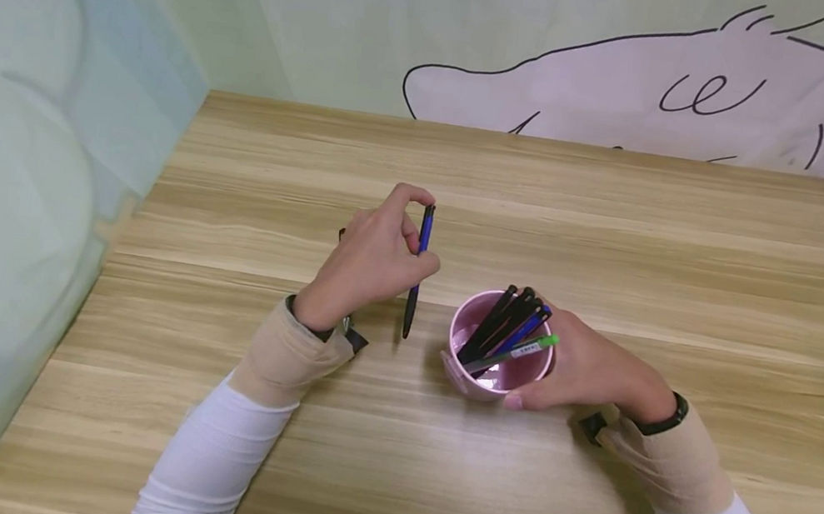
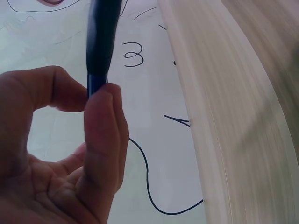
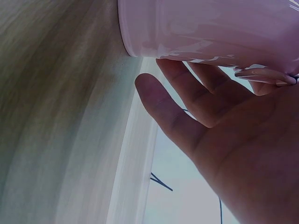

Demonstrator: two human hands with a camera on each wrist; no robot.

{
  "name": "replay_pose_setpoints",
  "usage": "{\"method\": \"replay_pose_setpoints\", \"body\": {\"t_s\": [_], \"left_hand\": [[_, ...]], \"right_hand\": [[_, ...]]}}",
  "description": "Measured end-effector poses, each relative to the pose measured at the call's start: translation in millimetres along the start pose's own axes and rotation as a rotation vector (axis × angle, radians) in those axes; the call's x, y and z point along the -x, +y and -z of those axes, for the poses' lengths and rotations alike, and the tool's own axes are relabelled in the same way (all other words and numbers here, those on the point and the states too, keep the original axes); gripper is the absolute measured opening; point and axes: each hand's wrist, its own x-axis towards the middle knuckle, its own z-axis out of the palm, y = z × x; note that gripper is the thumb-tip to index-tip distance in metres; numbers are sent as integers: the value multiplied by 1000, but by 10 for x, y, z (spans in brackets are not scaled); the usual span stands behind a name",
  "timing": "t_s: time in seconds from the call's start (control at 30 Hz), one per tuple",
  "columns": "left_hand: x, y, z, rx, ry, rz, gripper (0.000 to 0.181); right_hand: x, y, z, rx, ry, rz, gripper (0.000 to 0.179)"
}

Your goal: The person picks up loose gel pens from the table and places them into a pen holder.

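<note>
In the head view my left hand [image 1: 377,258] pinches a blue-and-black pen [image 1: 426,229] between thumb and fingers. The pen hangs nearly upright above the table, black end downward. Close up in the left wrist view, the fingertips [image 2: 100,121] grip the pen's blue barrel below a dark section. To the right, my right hand [image 1: 582,363] holds a pink cup [image 1: 456,375] from its right side, thumb at the front. Inside the cup lean several black pens [image 1: 499,325], a blue one [image 1: 525,329] and a green-capped one [image 1: 526,349]. The right wrist view shows curled fingers along the cup's wall [image 3: 201,32].
A wood-grain table [image 1: 507,501] lies under both hands. A small dark tip [image 1: 341,234] shows behind the left hand; the rest of it is hidden. Printed fabric or wall panels [image 1: 313,46] with a cartoon drawing stand behind the table and at its left.
</note>
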Motion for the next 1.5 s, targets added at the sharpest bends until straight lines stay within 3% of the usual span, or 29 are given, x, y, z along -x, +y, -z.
{"method": "replay_pose_setpoints", "body": {"t_s": [0.8,1.5], "left_hand": [[9,40,10,107,1,-26,62],[43,101,35,380,-25,-12,63]], "right_hand": [[-2,-1,1,3,4,-16,86],[2,-23,3,12,3,-9,87]]}}
